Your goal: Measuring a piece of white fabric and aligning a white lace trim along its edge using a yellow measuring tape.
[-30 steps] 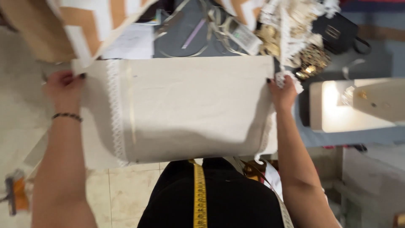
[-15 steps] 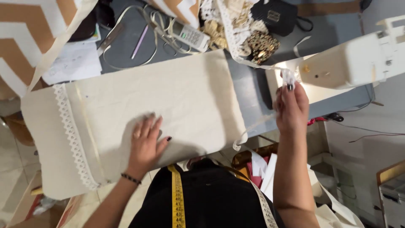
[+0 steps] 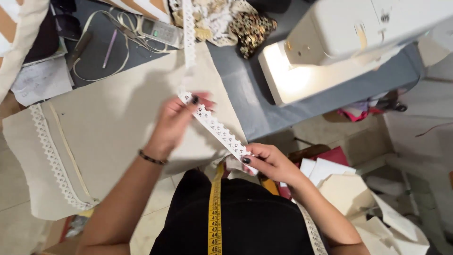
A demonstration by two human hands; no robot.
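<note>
Head view: my left hand (image 3: pixel 177 120) and right hand (image 3: pixel 269 163), fingers clamped, stretch 1 lace strip (image 3: pixel 218 128) diagonally over the beige cloth (image 3: pixel 108 141), both ends equally near.

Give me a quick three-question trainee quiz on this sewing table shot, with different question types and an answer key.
1. True or false: the left hand and right hand hold one white lace trim strip stretched between them.
2. What lies on the grey table under the left hand? A) beige fabric panel B) cardboard C) a towel
3. Fill in: a yellow ____ hangs down the person's black top.

Key: 1 true. 2 A. 3 measuring tape.
</note>
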